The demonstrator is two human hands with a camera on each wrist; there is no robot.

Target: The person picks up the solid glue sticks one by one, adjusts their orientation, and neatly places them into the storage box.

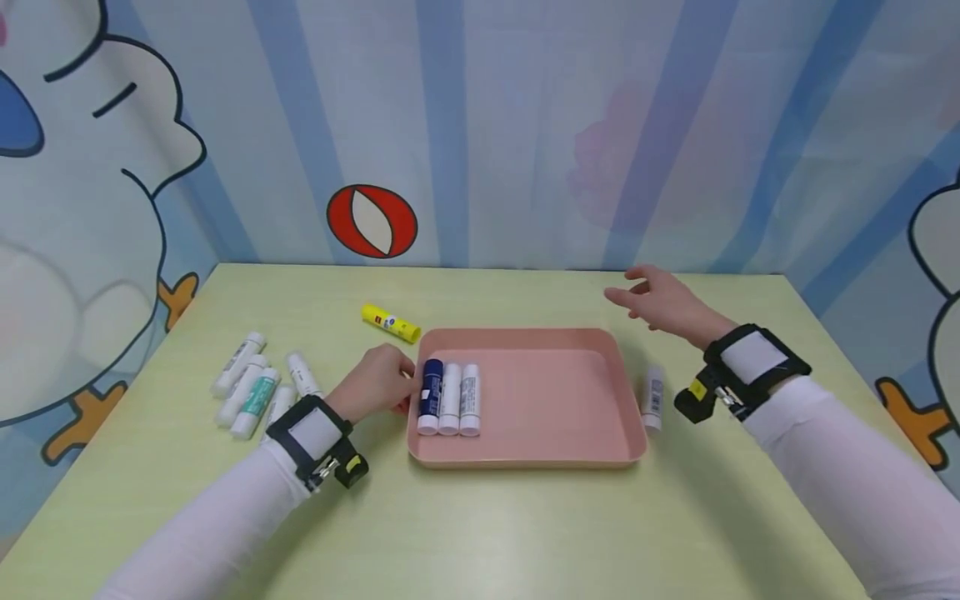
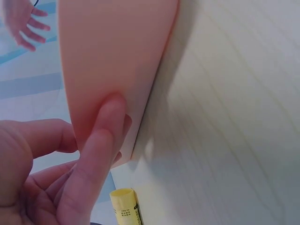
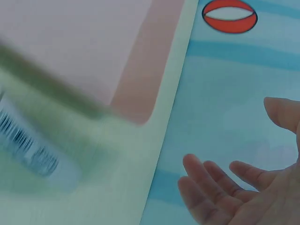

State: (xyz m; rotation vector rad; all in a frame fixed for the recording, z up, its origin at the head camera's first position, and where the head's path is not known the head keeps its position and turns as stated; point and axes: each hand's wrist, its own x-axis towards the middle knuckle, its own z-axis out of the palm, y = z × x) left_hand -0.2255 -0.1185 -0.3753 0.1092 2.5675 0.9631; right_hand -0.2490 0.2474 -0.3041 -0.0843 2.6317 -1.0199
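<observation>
A pink tray (image 1: 555,392) lies on the table with three glue sticks along its left side: a dark blue one (image 1: 431,398), a white one (image 1: 449,400) and another white labelled one (image 1: 470,402). My left hand (image 1: 381,382) pinches the tray's left wall; the left wrist view shows a finger pressed on the outer wall (image 2: 117,42) and the thumb at the rim. My right hand (image 1: 666,304) is raised beyond the tray's back right corner, fingers spread, holding nothing. Below it, a white glue stick (image 1: 652,400) lies beside the tray's right wall.
A yellow glue stick (image 1: 391,322) lies behind the tray's back left corner. Left of my left hand is a loose group of several white glue sticks, among them one with a teal label (image 1: 257,403). A printed cloth wall (image 1: 510,150) rises behind the table.
</observation>
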